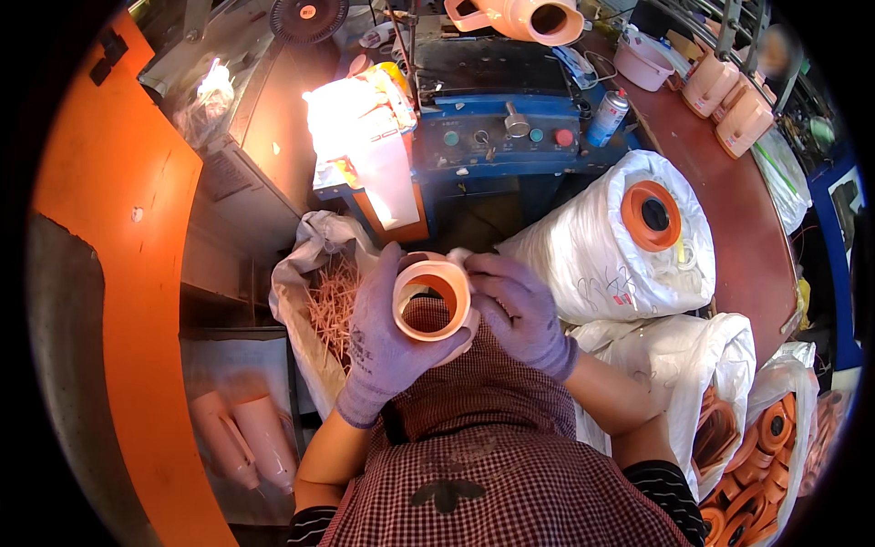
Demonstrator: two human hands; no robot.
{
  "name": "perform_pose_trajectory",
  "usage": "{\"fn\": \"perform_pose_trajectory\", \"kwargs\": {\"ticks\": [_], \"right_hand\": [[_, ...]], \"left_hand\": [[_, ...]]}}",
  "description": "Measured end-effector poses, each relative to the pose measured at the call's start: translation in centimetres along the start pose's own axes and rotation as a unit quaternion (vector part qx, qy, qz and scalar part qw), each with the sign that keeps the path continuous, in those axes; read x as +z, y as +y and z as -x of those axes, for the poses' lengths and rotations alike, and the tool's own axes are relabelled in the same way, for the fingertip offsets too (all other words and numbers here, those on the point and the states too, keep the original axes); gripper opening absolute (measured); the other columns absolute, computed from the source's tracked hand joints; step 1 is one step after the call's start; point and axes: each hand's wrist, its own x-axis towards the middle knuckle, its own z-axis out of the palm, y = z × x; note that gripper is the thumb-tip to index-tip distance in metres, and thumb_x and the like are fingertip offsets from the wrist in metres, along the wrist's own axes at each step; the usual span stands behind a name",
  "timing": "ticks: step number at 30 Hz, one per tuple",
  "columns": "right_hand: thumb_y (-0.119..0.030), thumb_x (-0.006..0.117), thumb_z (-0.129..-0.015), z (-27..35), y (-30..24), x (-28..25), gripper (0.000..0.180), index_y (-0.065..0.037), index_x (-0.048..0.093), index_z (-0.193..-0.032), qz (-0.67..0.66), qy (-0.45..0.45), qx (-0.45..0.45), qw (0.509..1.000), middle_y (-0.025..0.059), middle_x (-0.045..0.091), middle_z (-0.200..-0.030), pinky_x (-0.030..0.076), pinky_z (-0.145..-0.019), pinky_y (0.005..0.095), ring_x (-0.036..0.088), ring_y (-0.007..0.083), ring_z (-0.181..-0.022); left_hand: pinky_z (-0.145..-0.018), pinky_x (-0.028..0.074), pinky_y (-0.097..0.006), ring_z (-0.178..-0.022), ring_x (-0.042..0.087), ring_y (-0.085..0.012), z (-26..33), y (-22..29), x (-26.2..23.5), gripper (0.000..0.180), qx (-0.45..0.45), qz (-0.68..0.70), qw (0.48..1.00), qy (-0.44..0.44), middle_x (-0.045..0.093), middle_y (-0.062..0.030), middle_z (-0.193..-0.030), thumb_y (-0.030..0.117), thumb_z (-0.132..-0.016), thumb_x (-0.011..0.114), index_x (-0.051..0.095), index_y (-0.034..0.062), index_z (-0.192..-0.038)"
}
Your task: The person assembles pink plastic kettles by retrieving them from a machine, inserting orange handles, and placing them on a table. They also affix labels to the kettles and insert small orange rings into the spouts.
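Note:
In front of my apron, my left hand (387, 324), in a purple knit glove, is wrapped around a pink plastic jug (407, 319). The jug's round open mouth faces up toward me, and its hollow inside glows orange. Close against its right side is my right hand (519, 305), gloved alike, with its fingers curled and drawn together. A small whitish bit shows at those fingertips, too little of it visible to name. The jug's lower part is hidden behind my hands.
Ahead stands a blue machine (492, 137) with buttons; another pink jug (529, 16) is above it. A sack of pink scraps (333, 301) is at left, below an orange panel (137, 182). White sacks (583, 264) of orange parts line the right, beside a reddish table (729, 210).

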Motion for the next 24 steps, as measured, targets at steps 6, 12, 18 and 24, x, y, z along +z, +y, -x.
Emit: {"fn": "perform_pose_trajectory", "kwargs": {"ticks": [6, 12, 18, 24], "right_hand": [[-0.008, 0.074, -0.077, -3.2, -2.6, -4.2, 0.025, -0.005, 0.067, -0.102, -0.047, -0.05, -0.031, 0.997, 0.0132, 0.063, -0.117, 0.052, -0.088, 0.0415, 0.061, 0.0344, -0.105], [-0.018, 0.069, -0.07, -2.4, -4.1, -3.1, 0.024, -0.018, 0.068, -0.094, 0.089, -0.155, -0.079, 0.981, 0.0021, 0.064, -0.103, 0.054, -0.089, 0.0408, 0.061, 0.0328, -0.107], [-0.018, 0.067, -0.076, -1.4, -4.5, -4.3, 0.022, -0.019, 0.07, -0.098, 0.137, -0.268, 0.006, 0.954, 0.0016, 0.067, -0.106, 0.054, -0.09, 0.0392, 0.062, 0.0311, -0.109], [-0.012, 0.064, -0.079, -2.4, -4.3, -5.5, 0.019, -0.012, 0.068, -0.098, 0.192, -0.316, -0.097, 0.924, 0.0035, 0.068, -0.098, 0.054, -0.089, 0.0387, 0.065, 0.025, -0.095]], "left_hand": [[-0.089, 0.051, -0.045, -0.102, 0.064, -0.0336, -0.3, -0.5, 0.2, 0.084, -0.023, -0.019, 0.996, -0.089, 0.065, -0.0141, -0.113, 0.028, -0.059, 0.092, 0.047, -0.0023, -0.123], [-0.094, 0.049, -0.046, -0.104, 0.061, -0.0368, 0.7, 0.4, 2.4, 0.09, 0.071, -0.038, 0.996, -0.045, 0.063, -0.0159, -0.114, 0.027, -0.06, 0.089, 0.043, -0.0052, -0.13], [-0.093, 0.049, -0.047, -0.106, 0.061, -0.0361, 1.1, 1.1, 3.7, 0.083, 0.066, -0.069, 0.992, -0.079, 0.061, -0.0157, -0.115, 0.028, -0.058, 0.089, 0.05, -0.0001, -0.125], [-0.096, 0.048, -0.047, -0.108, 0.06, -0.0363, 1.6, 0.9, 4.2, 0.085, 0.095, -0.068, 0.991, -0.071, 0.062, -0.0169, -0.116, 0.031, -0.059, 0.09, 0.05, -0.0019, -0.127]]}}
